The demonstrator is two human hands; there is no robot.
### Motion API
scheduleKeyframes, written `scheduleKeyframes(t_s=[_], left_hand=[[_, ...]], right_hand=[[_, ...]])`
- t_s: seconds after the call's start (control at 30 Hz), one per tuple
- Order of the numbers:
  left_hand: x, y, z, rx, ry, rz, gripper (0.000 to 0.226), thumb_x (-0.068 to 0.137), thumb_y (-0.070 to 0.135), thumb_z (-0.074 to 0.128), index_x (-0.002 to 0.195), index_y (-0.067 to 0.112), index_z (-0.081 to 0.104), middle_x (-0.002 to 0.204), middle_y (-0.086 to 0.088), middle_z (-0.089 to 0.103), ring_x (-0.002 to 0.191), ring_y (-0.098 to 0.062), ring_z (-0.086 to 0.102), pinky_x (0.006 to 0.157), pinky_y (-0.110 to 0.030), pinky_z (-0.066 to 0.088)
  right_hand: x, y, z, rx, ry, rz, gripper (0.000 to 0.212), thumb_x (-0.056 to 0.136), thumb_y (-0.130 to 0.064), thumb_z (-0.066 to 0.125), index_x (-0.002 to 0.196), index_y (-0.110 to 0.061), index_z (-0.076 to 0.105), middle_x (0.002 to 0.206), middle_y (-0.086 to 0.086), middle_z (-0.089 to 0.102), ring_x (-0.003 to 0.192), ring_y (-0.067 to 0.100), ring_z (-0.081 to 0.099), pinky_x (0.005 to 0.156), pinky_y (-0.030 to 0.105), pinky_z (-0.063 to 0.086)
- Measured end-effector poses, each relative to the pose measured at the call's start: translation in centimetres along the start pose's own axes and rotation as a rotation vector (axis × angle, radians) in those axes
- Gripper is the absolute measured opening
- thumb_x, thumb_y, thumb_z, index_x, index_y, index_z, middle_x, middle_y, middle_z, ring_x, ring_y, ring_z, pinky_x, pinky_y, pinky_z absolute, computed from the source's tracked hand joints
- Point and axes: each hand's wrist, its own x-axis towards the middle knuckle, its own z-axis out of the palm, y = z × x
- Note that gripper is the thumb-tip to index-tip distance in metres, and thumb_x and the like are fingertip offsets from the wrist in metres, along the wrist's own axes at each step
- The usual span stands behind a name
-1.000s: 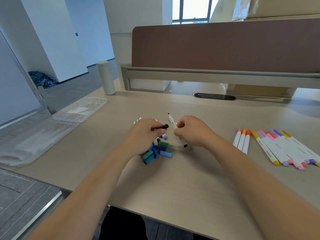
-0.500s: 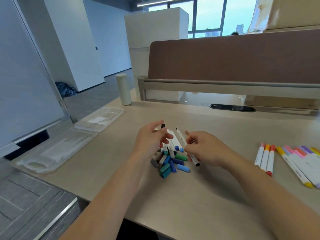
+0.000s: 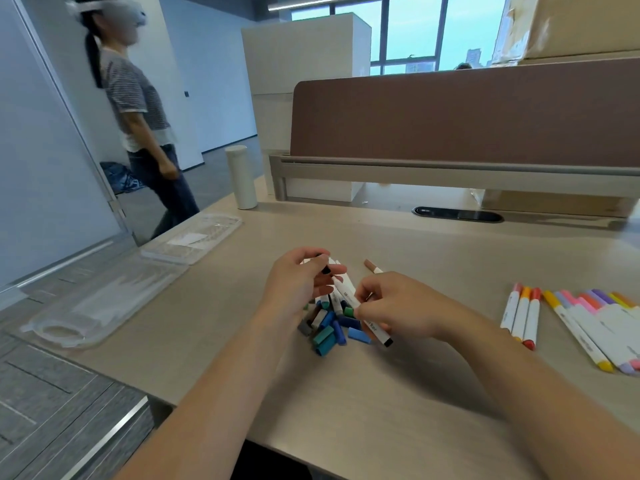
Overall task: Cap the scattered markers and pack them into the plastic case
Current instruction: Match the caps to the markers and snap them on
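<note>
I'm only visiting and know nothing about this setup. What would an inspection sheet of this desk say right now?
Surface: pale wooden desk; the hands work at its middle.
Job's things: loose caps heaped under the hands; uncapped markers among them; capped markers in rows on the right; clear plastic case lying open at the left, no markers seen in it.
Clutter: white bottle upright at the back left.
Grippers: left hand pinches a small black cap; right hand grips a white marker.
Cables: nothing seen; only a dark cable slot in the desk.
Surroundings: brown divider panel behind; a person in a headset stands at the left.
</note>
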Motion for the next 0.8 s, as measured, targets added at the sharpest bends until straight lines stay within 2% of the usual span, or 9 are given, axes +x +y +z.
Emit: scheduleKeyframes(t_s=[0.13, 0.23, 0.3, 0.37, 0.53, 0.67, 0.73, 0.8], left_hand=[[-0.2, 0.1, 0.2, 0.046, -0.031, 0.006, 0.013, 0.100, 0.017, 0.055, 0.108, 0.014, 0.064, 0.088, -0.004, 0.077, 0.087, -0.021, 0.074, 0.076, -0.034, 0.058], [-0.3, 0.3, 0.5, 0.063, -0.034, 0.014, 0.013, 0.099, 0.016, 0.057, 0.108, 0.010, 0.064, 0.085, -0.005, 0.077, 0.081, -0.020, 0.074, 0.068, -0.030, 0.056], [-0.6, 0.4, 0.6, 0.097, -0.039, 0.025, 0.012, 0.098, 0.014, 0.056, 0.105, 0.008, 0.064, 0.084, -0.004, 0.077, 0.077, -0.019, 0.074, 0.065, -0.029, 0.057], [-0.8, 0.5, 0.8, 0.152, -0.036, 0.044, 0.010, 0.098, 0.013, 0.056, 0.102, 0.008, 0.064, 0.082, -0.002, 0.077, 0.075, -0.018, 0.074, 0.069, -0.031, 0.060], [-1.2, 0.7, 1.1, 0.193, 0.030, 0.105, 0.010, 0.098, 0.013, 0.057, 0.099, 0.009, 0.066, 0.079, -0.002, 0.077, 0.070, -0.017, 0.074, 0.068, -0.033, 0.061], [-1.4, 1.1, 1.8, 0.244, 0.088, 0.162, 0.010, 0.098, 0.015, 0.056, 0.097, 0.013, 0.065, 0.077, 0.002, 0.076, 0.067, -0.014, 0.073, 0.068, -0.032, 0.061], [-1.2, 1.4, 1.8, 0.232, 0.063, 0.147, 0.013, 0.100, 0.016, 0.054, 0.102, 0.013, 0.066, 0.080, 0.002, 0.076, 0.070, -0.015, 0.073, 0.072, -0.036, 0.061], [-1.1, 1.6, 1.6, 0.222, 0.022, 0.128, 0.023, 0.100, 0.016, 0.052, 0.118, 0.014, 0.066, 0.089, 0.002, 0.076, 0.077, -0.016, 0.073, 0.078, -0.038, 0.061]], right_hand=[[0.1, 0.1, 0.1, 0.018, 0.000, -0.008, 0.005, 0.089, -0.027, 0.060, 0.088, -0.025, 0.063, 0.083, -0.002, 0.065, 0.073, 0.013, 0.060, 0.067, 0.031, 0.049], [0.2, 0.1, 0.1, 0.033, 0.006, -0.002, 0.012, 0.089, -0.026, 0.060, 0.094, -0.019, 0.067, 0.085, 0.001, 0.067, 0.075, 0.015, 0.062, 0.068, 0.032, 0.050], [0.3, 0.3, 0.1, 0.036, 0.021, -0.011, 0.012, 0.089, -0.026, 0.060, 0.094, -0.019, 0.068, 0.085, 0.001, 0.068, 0.075, 0.014, 0.062, 0.066, 0.029, 0.048], [0.3, 0.3, 0.1, 0.037, 0.049, -0.021, 0.012, 0.091, -0.029, 0.060, 0.093, -0.020, 0.068, 0.084, -0.001, 0.068, 0.077, 0.015, 0.063, 0.067, 0.028, 0.048], [0.6, 0.4, 0.3, 0.064, 0.118, -0.065, 0.011, 0.095, -0.030, 0.060, 0.091, -0.021, 0.067, 0.082, -0.001, 0.068, 0.070, 0.011, 0.061, 0.061, 0.022, 0.043], [0.8, 0.4, 0.6, 0.059, 0.181, -0.064, 0.014, 0.096, -0.030, 0.061, 0.096, -0.017, 0.067, 0.085, -0.001, 0.067, 0.074, 0.012, 0.063, 0.062, 0.023, 0.045], [1.0, 0.5, 0.5, 0.047, 0.181, -0.054, 0.013, 0.096, -0.032, 0.061, 0.095, -0.019, 0.067, 0.084, -0.003, 0.067, 0.075, 0.012, 0.063, 0.066, 0.025, 0.049], [1.2, 0.7, 0.0, 0.033, 0.206, -0.017, 0.012, 0.095, -0.032, 0.062, 0.093, -0.021, 0.067, 0.081, -0.005, 0.067, 0.072, 0.011, 0.063, 0.066, 0.027, 0.051]])
